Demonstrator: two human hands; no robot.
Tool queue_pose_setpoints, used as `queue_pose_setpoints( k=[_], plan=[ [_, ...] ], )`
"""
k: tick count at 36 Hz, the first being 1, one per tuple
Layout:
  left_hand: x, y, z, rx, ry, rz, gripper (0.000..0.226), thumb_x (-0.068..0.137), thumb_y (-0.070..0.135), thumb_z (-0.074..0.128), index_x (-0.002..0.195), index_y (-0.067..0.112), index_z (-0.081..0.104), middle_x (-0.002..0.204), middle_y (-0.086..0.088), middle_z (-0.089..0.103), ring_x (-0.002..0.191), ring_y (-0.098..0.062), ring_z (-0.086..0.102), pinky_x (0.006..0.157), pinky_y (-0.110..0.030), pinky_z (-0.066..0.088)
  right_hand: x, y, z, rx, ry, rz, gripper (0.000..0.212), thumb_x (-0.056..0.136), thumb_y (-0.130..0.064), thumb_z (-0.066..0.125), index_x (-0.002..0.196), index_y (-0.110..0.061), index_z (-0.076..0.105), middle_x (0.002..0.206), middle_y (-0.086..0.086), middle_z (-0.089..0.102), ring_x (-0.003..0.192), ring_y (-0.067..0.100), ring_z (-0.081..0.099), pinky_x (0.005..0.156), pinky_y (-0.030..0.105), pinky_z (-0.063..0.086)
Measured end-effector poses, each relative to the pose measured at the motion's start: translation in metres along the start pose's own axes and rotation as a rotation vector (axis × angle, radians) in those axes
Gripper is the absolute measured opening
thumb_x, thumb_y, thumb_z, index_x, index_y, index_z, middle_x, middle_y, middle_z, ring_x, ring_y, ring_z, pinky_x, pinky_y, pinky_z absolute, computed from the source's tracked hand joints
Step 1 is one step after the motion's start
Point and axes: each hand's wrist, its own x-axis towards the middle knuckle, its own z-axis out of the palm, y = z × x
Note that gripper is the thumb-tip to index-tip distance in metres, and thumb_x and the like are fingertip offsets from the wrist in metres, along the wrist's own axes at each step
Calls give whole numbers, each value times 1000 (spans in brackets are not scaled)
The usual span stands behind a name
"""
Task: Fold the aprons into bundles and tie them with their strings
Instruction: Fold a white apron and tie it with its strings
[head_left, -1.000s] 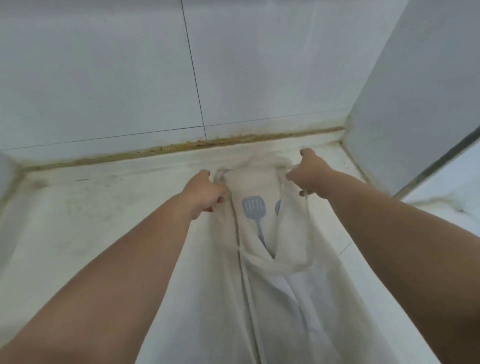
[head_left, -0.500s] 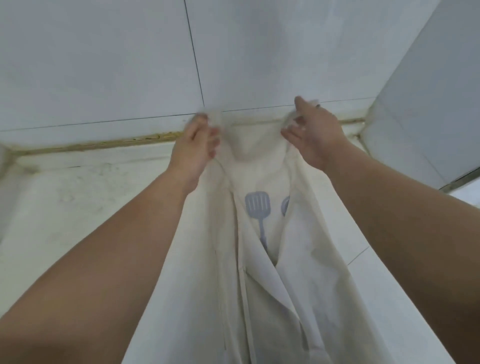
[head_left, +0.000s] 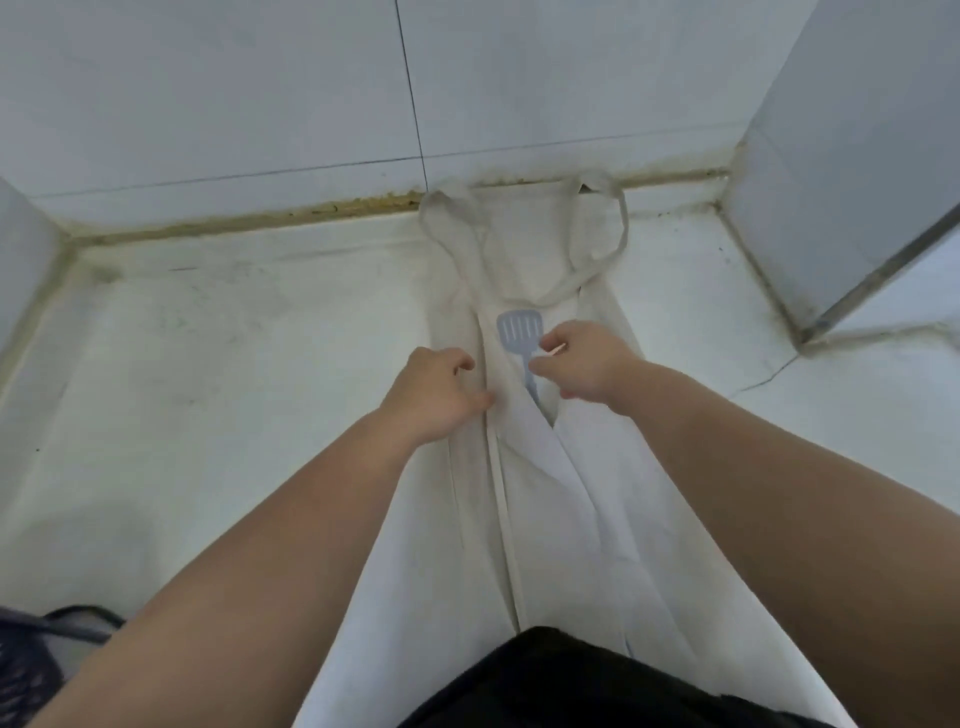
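Observation:
A cream apron (head_left: 587, 509) lies lengthwise on the white counter (head_left: 218, 395), both long sides folded in toward its middle. A blue spatula print (head_left: 519, 328) shows in the gap between the flaps. The neck strap (head_left: 618, 234) loops out at the far end against the wall. A waist string (head_left: 503, 499) runs down the left flap. My left hand (head_left: 434, 397) rests on the left flap with fingers loosely curled, holding nothing. Over the inner edge of the right flap, my right hand (head_left: 584, 366) pinches the cloth between thumb and forefinger.
White tiled wall (head_left: 260, 104) stands right behind the apron's far end. A tiled pillar with a metal edge (head_left: 852, 218) juts in at the right. A dark mesh basket (head_left: 26, 670) sits at the bottom left. My black clothing (head_left: 571, 680) covers the apron's near end.
Both hands let go of the apron's top, which they had lifted to the wall, and drew back to its middle. The top and neck strap now lie flat on the counter.

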Motion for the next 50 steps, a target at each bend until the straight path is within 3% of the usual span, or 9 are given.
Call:
queue_pose_setpoints(
  k=[9,14,19,27,33,40,45,47,50],
  plan=[
    [-42,-25,31,99,162,5,63,82,23,67,140,20,42,141,-8,29,131,-28,28,101,-31,32,-42,41,52,-325,-168,-169,99,76,-23,76,151,-19,11,150,11,26,135,26,34,106,29,31],
    [-58,-50,35,-20,193,-82,58,87,22,63,141,20,41,126,-12,46,106,-28,55,87,-26,40,-44,45,62,-464,-64,-201,72,91,-14,54,150,-20,13,146,12,30,129,31,41,104,38,38],
    [-63,-66,33,-111,279,-148,40,89,22,62,128,19,56,111,-5,67,104,-22,61,85,-21,38,-42,48,71,-396,122,-225,32,99,-20,38,126,-7,50,121,19,53,111,36,52,91,36,42],
    [-70,-76,34,-233,330,-163,40,95,17,50,135,17,48,121,-6,64,109,-20,58,86,-16,35,-38,42,67,-171,226,-67,39,101,-32,34,106,-2,58,108,18,61,102,33,54,76,30,35],
    [-77,-61,39,-143,232,-169,69,82,49,66,139,19,41,134,-8,37,114,-25,52,99,-32,42,-40,38,75,-166,116,-80,34,99,-33,40,73,-13,50,82,5,53,82,25,50,70,27,36],
    [-82,-72,42,-105,234,-149,60,77,37,74,129,15,52,120,-6,55,103,-22,59,92,-31,46,-43,33,87,-249,60,-51,45,95,-39,40,54,-21,36,88,14,50,94,36,59,85,41,51],
    [-83,-76,38,-110,279,-156,29,81,25,72,106,13,64,95,4,64,93,-15,62,80,-18,41,-43,32,89,-234,73,-46,38,94,-40,44,62,-19,44,90,13,51,93,34,57,84,40,49],
    [-82,-77,37,-97,299,-147,20,82,22,69,100,14,66,91,4,66,93,-14,63,78,-17,40,-45,34,88,-223,28,-63,27,88,-42,56,98,-17,60,110,14,56,106,32,55,91,39,46],
    [-80,-78,37,-131,303,-145,14,85,19,67,98,14,68,90,4,66,90,-13,61,78,-18,40,-55,39,82,-291,-102,-125,88,77,-40,74,147,-14,27,147,9,33,135,26,33,110,36,30]
  ],
)
